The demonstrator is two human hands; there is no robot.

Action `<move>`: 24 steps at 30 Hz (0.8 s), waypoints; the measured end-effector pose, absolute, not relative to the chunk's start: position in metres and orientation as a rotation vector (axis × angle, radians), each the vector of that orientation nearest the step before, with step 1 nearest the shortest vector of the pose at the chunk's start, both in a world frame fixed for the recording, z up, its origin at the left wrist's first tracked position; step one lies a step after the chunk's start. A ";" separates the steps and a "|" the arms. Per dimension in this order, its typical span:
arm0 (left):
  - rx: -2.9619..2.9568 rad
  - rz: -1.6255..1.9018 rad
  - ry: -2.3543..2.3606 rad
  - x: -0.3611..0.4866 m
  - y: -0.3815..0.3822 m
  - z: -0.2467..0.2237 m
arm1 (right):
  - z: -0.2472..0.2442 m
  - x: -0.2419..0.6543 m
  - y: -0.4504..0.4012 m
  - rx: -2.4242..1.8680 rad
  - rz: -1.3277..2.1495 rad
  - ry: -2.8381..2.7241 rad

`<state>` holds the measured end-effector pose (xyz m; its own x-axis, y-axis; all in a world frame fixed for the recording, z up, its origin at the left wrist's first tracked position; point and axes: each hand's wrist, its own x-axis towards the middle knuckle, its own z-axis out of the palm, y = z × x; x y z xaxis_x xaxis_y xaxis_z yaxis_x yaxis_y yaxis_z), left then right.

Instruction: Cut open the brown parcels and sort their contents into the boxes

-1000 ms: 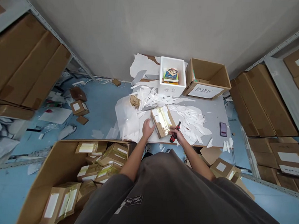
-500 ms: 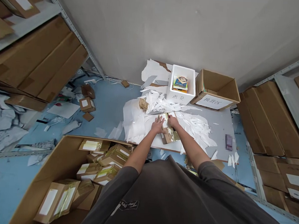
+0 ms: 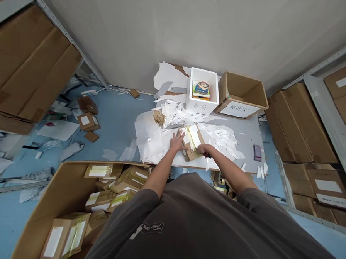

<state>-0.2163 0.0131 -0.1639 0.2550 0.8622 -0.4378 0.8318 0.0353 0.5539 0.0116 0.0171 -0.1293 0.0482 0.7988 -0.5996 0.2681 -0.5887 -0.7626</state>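
On the table in front of me lies a small cardboard box point(image 3: 191, 155), turned at a slant, with yellowish clear tape and a white label on its top. My left hand point(image 3: 177, 142) rests against the box's left side, fingers spread and thumb apart. Closed in a fist, my right hand point(image 3: 206, 149) is at the near right edge of the box. A small dark-handled cutter point(image 3: 208, 155) sticks out of that fist; its blade cannot be made out. Torn white paper strips point(image 3: 223, 138) lie around the box.
A white foam box point(image 3: 202, 107) with books and an open carton point(image 3: 243, 110) with a handwritten label stand at the table's back. Crumpled brown paper point(image 3: 159, 117) lies left. A large carton point(image 3: 49, 188) full of taped boxes stands at my left; shelves flank both sides.
My right hand has moved from the far part of the box's top toward its near right edge, uncovering the white label. My left hand stays at the box's left side. The view has shifted.
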 end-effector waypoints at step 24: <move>2.205 -0.217 1.358 -0.125 -0.065 -0.126 | -0.171 0.078 -0.041 -2.344 0.987 -1.111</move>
